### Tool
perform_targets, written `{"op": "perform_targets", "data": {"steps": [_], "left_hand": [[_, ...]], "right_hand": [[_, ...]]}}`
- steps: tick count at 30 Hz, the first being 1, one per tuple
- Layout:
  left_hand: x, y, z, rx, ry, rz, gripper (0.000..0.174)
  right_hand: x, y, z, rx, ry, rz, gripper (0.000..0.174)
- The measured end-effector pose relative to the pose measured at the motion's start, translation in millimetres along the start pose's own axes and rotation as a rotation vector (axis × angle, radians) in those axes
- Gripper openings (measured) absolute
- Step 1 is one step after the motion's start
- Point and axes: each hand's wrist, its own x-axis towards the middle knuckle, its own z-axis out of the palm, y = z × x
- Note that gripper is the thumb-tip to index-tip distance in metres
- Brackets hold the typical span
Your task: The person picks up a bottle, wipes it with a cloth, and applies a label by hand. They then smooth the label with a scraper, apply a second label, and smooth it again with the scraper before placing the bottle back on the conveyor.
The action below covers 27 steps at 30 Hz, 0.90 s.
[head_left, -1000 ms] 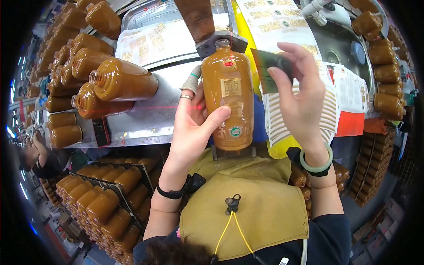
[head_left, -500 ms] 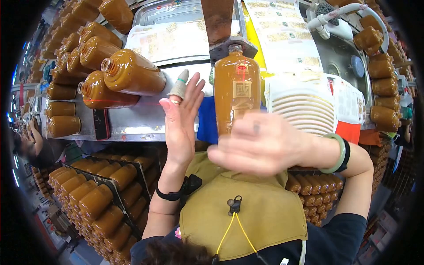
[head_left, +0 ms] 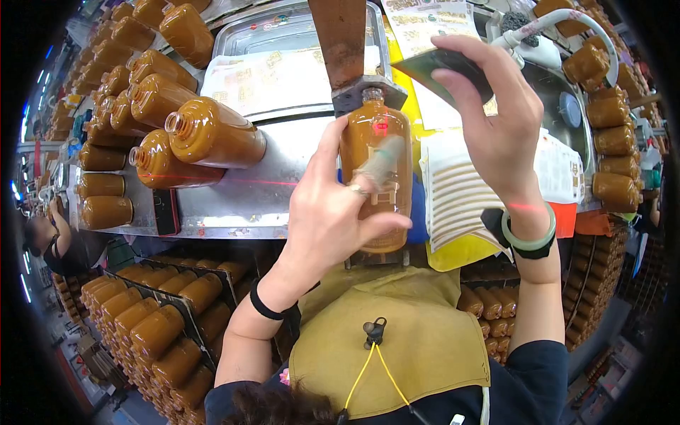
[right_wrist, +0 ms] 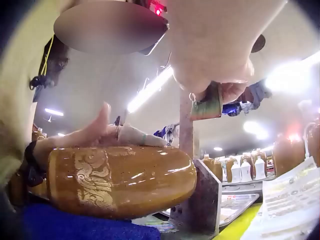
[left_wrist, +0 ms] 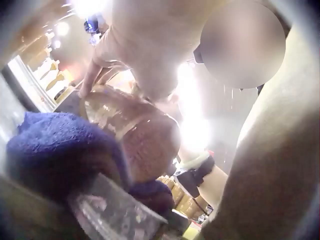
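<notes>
An amber bottle (head_left: 398, 191) lies with its neck at a dark metal bracket (head_left: 369, 86); a red mark and gold lettering show on it. My left hand (head_left: 326, 216) rests over its left side, a cloth-covered finger across the lettering and the thumb out to the right. Seen in the right wrist view, that hand (right_wrist: 82, 135) lies on top of the bottle (right_wrist: 135, 180), thumb raised. My right hand (head_left: 504, 124) pinches a thin dark green plate (head_left: 421, 65), held up to the right of the bottle. In the left wrist view the bottle's base (left_wrist: 150, 147) faces the camera.
Several amber bottles (head_left: 212, 131) stand at the left. A metal tray (head_left: 234, 35) with printed sheets (head_left: 251, 85) is behind. Striped sheets (head_left: 453, 191) lie right of the bottle, near a sink (head_left: 552, 92). Blue cloth (head_left: 419, 212) shows beneath the bottle.
My left hand has moved right, from beside the bottle onto it. My right hand has lifted from over the bottle's lower end to the upper right, with the green plate showing again.
</notes>
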Motion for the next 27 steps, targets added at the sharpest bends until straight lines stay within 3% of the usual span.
{"op": "perform_targets", "data": {"steps": [5, 9, 11, 17, 19, 20, 21, 23, 25, 26, 27], "left_hand": [[-12, -12, 10, -0.102, 0.131, 0.003, 0.075], [5, -2, -5, 0.056, 0.013, 0.032, 0.080], [13, -1, -8, 0.052, -0.064, -0.067, 0.082], [6, -16, 6, -0.046, 0.091, -0.097, 0.073], [-1, -30, 9, -0.375, 0.208, -0.145, 0.081], [-8, -29, 4, -0.394, 0.138, -0.280, 0.097], [-13, -28, 5, -0.393, 0.137, -0.285, 0.097], [-23, -29, 9, -0.771, 0.196, -0.425, 0.108], [-26, -22, 8, -0.753, 0.163, -0.466, 0.114], [-25, -15, 9, -0.754, 0.214, -0.529, 0.120], [-27, -11, 10, -0.755, 0.267, -0.588, 0.126]], "right_hand": [[-13, 3, -7, 0.052, -0.025, 0.077, 0.029], [-13, 5, -3, 0.035, 0.005, 0.094, 0.029], [-12, 5, -1, 0.065, 0.032, 0.083, 0.030], [-10, -4, 0, 0.119, -0.007, 0.135, 0.030], [-12, 3, 5, -0.073, -0.099, -0.221, 0.029], [-19, 0, 6, -0.165, -0.175, -0.339, 0.027], [-35, -8, 23, -0.058, -0.138, -0.462, 0.024], [-50, -45, 19, 0.230, -0.310, -0.486, 0.022], [-56, -63, 17, 0.248, -0.457, -0.438, 0.022], [-53, -52, 26, 0.099, -0.480, -0.392, 0.023], [-44, -38, 38, 0.030, -0.352, -0.314, 0.021]]}}
